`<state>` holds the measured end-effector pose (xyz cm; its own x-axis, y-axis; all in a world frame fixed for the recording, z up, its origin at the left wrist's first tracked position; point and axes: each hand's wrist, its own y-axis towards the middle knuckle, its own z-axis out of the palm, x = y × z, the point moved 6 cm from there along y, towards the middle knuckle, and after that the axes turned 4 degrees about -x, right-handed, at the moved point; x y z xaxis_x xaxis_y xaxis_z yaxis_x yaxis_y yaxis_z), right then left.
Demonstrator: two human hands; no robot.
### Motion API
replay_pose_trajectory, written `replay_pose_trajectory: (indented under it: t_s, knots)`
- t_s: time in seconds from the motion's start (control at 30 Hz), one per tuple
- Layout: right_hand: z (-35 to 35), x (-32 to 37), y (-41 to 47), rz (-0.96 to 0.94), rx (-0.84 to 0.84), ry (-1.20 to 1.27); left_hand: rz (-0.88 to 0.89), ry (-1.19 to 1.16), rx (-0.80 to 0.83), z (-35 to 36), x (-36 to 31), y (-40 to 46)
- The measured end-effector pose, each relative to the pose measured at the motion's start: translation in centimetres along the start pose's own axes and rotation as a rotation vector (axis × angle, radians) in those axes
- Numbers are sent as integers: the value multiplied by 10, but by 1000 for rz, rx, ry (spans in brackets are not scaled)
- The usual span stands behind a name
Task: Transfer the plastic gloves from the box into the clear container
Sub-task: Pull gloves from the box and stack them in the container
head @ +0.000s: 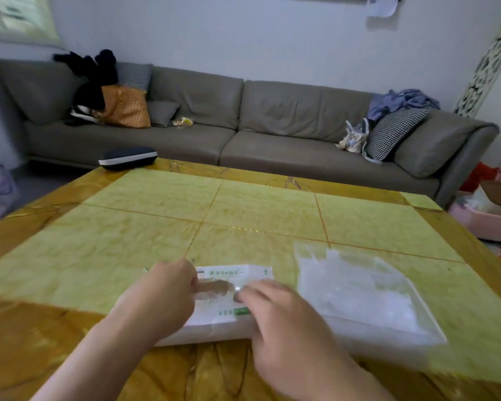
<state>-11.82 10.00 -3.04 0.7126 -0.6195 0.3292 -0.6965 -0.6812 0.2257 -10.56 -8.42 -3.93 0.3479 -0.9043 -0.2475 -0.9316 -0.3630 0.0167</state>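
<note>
left hand and right hand are lying on the box at lower centre, fingers curling at its opening; grasp unclear. clear container is sitting just right.

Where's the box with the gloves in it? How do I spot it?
Look at the yellow-green table, at its near edge. The box is the flat white one with green print under both hands; the clear container at its right is see-through and has no print.
</note>
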Motion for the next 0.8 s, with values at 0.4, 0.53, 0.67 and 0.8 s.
replay_pose_trajectory:
  t_s: [0.4,0.53,0.67,0.8]
  knots:
    - [41,8,6,-67,75,-41,29,-491,-175,-11,13,13]
    - [41,7,6,-70,89,-31,-38,-820,-413,-34,12,4]
    - [39,8,6,-73,81,-22,-59,-737,-216,-24,16,6]
    - [37,7,4,-76,64,-23,-37,-485,-223,-17,22,6]
